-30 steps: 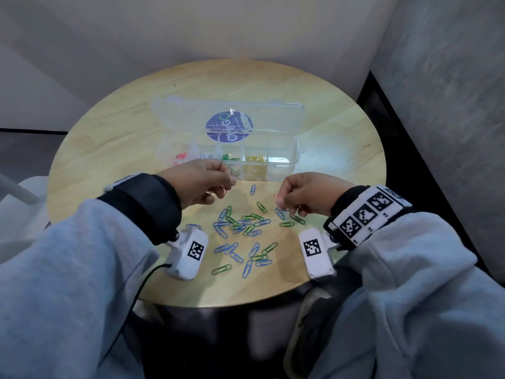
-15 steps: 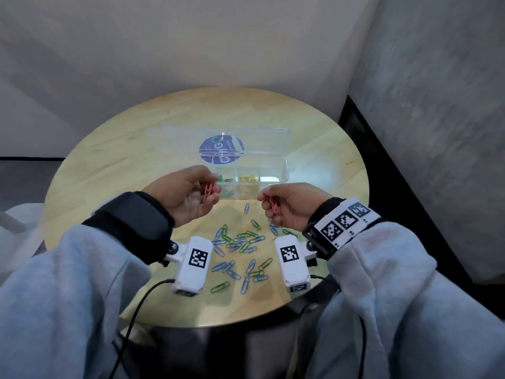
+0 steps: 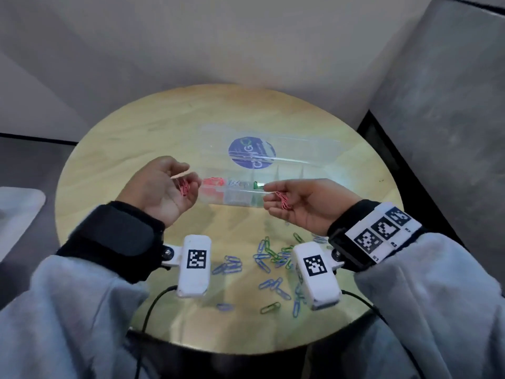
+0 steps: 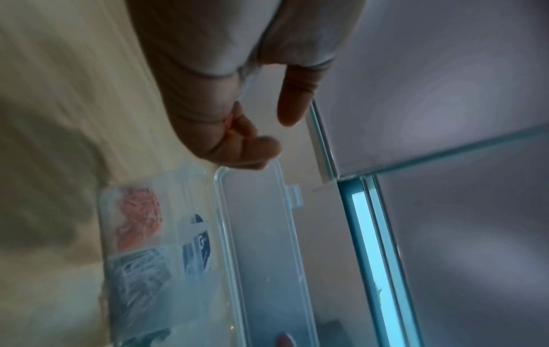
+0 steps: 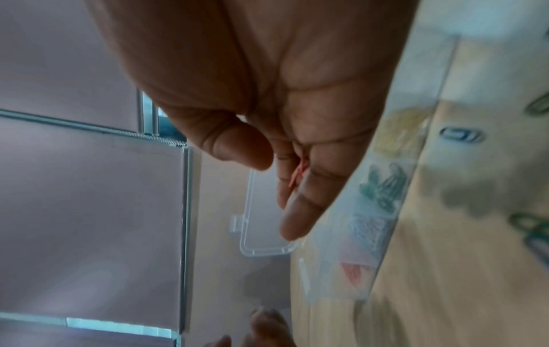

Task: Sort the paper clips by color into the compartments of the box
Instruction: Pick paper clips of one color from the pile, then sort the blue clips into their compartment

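Note:
The clear compartment box point(image 3: 232, 200) stands open mid-table, its lid point(image 3: 303, 153) laid back. Red clips point(image 3: 214, 182) fill its leftmost compartment, with pale ones point(image 3: 235, 184) and green ones point(image 3: 257, 185) beside them. My left hand point(image 3: 188, 179) is turned palm up just left of the box, its fingers curled round a small bunch of red paper clips point(image 3: 184, 187). My right hand point(image 3: 269, 198), also palm up, cups more red clips point(image 3: 282, 200) in front of the box's middle. The left wrist view shows red point(image 4: 228, 122) between the curled fingers point(image 4: 252, 150).
Loose blue and green clips point(image 3: 269, 255) lie scattered on the round wooden table point(image 3: 136, 138) between my wrists, near the front edge. A grey wall and a dark gap close in at the right. The right wrist view shows yellow clips point(image 5: 398, 133) in a further compartment.
Both hands have lifted off the clip pile, turned palm up with red clips in them and moved forward to the box's front.

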Motion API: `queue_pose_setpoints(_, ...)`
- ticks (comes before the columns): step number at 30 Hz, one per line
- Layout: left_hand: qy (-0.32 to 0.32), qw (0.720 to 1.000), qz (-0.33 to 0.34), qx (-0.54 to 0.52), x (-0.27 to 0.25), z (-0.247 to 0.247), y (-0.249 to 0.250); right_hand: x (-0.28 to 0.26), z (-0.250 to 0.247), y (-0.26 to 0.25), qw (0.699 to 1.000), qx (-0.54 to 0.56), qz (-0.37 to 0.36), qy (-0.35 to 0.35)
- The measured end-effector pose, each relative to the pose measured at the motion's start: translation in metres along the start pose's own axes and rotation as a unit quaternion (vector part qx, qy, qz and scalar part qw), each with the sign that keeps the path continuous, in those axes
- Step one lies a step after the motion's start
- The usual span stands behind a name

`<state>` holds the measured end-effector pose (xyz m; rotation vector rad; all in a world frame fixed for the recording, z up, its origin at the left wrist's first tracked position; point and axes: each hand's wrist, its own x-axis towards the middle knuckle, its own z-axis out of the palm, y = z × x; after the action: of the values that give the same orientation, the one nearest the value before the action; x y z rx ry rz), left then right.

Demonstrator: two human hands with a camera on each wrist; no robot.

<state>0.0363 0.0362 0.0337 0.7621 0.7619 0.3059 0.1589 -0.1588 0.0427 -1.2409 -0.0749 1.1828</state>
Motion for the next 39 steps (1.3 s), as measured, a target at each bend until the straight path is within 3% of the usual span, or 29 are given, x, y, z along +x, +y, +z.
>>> queue_pose_setpoints(3,-0.014,0.998,0.011,-0.056,0.011,-0.016,0.008,0.021,0.029,-0.005,1.0,-0.013,-0.006,0.008)
queue_pose_setpoints(10,-0.05,0.997,0.011,0.055,0.031,-0.016,0.007,0.062,0.074,-0.017,0.996,-0.057,-0.024,0.064)
queue_pose_setpoints(15,-0.034,0.994,0.034,0.096,0.035,-0.003,0.0,0.081,0.09,-0.019,0.99,-0.108,-0.026,0.087)
queue_pose_setpoints(23,-0.051,0.983,0.086,0.152,0.044,0.011,-0.016,0.076,0.067,-0.014,0.978,-0.188,-0.061,0.06)
queue_pose_setpoints(28,-0.1,0.949,0.128,0.272,0.039,0.018,-0.018,0.041,0.037,-0.015,0.948,-0.301,-0.086,0.051)
queue_pose_setpoints(30,-0.113,0.924,0.152,0.332,0.033,0.018,-0.016,0.028,0.022,-0.008,0.912,-0.4,-0.071,0.063)
queue_pose_setpoints(32,-0.143,0.882,0.169,0.415,0.026,0.016,-0.015,0.018,0.009,0.002,0.853,-0.515,-0.043,0.071)
queue_pose_setpoints(34,-0.19,0.798,0.157,0.551,0.018,0.014,-0.018,0.012,0.0,0.014,0.784,-0.617,-0.013,0.073)
queue_pose_setpoints(36,-0.208,0.685,0.117,0.689,0.013,0.011,-0.029,0.008,-0.003,0.027,0.724,-0.687,0.005,0.059)
queue_pose_setpoints(37,-0.201,0.639,0.094,0.737,0.011,0.008,-0.035,0.008,-0.005,0.033,0.709,-0.704,0.012,0.053)
queue_pose_setpoints(39,-0.172,0.582,0.056,0.793,0.007,0.001,-0.045,0.008,-0.006,0.042,0.698,-0.714,0.024,0.049)
